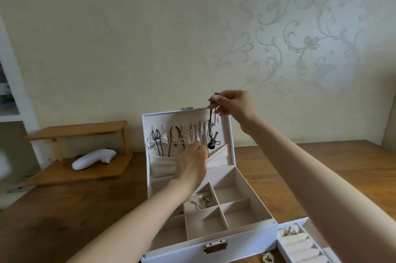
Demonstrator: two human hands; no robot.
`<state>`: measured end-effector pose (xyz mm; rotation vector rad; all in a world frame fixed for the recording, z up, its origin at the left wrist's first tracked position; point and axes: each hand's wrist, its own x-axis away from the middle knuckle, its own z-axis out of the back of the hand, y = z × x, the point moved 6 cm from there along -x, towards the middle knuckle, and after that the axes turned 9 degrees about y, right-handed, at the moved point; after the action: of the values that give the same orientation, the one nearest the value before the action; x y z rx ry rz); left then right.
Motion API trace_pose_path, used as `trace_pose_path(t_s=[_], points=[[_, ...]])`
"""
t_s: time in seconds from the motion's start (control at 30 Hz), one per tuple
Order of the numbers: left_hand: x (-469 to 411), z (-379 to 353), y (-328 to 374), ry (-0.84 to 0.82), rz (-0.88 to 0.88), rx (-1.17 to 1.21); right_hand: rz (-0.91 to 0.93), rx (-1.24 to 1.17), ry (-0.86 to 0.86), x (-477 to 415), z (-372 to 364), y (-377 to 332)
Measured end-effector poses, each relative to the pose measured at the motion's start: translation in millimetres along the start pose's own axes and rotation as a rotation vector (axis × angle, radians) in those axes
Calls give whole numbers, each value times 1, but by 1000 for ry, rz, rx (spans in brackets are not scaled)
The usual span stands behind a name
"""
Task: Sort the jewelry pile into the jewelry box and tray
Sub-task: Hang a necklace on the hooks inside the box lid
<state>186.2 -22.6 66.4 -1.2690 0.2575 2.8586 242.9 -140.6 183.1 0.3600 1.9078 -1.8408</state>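
The only lettering is on a gold-toned letter ornament [198, 197]. It lies in a rear compartment of the jewelry box [252, 239], just below the wrist of the left hand [190, 164] and well below the right hand [232, 103]. Its raised capitals seem to read "CHAN". The left forearm crosses close beside it, and the letters are small and soft, so the reading is uncertain. The brass latch plate [215, 246] on the box front, nearer than both hands, shows only small dark spots that cannot be read as text.
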Motion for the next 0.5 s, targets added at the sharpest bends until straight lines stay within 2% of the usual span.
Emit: trace_pose_path(t_s=[0.13,0.23,0.37,0.5], points=[[0,-2,-5,-44,2,19,14,36,-13,10,-3,-1],[-3,-2,-8,-46,16,104,50,193,-32,31,4,6],[-9,-3,-16,-63,63,235,63,420,-180,66,10,35],[-13,-2,-16,-72,62,200,129,704,-320,91,3,73]])
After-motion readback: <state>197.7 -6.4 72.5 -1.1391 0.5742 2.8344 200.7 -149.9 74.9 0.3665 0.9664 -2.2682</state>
